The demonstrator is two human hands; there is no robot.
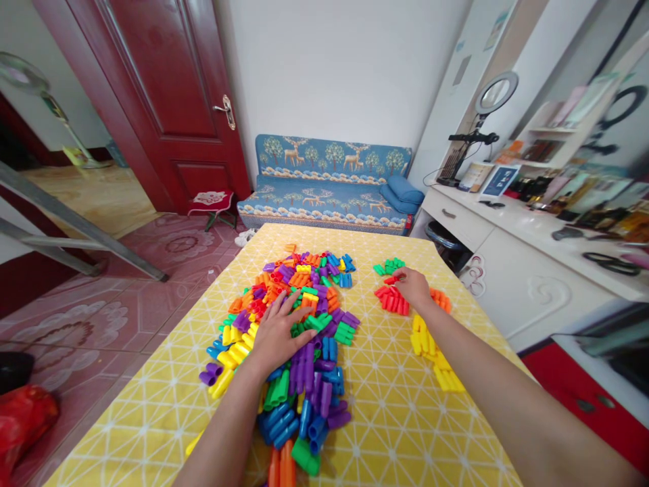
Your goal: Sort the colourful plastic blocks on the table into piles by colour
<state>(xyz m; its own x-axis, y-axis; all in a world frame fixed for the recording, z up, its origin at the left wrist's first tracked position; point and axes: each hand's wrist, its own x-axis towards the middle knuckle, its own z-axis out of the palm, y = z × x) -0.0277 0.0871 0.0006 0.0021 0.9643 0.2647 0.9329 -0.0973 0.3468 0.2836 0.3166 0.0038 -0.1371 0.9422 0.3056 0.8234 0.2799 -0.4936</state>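
Near far right corner of tabletop: right hand pinches red piece, axis crosswise, beside red group; left hand spread on pile.

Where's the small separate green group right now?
In the head view, the small green group lies on the table right of centre, just beyond the red group, near the right hand.

A room in a home is shown, furnished with a deer-patterned blue sofa, a dark red panelled door and a white dressing table crowded with bottles.
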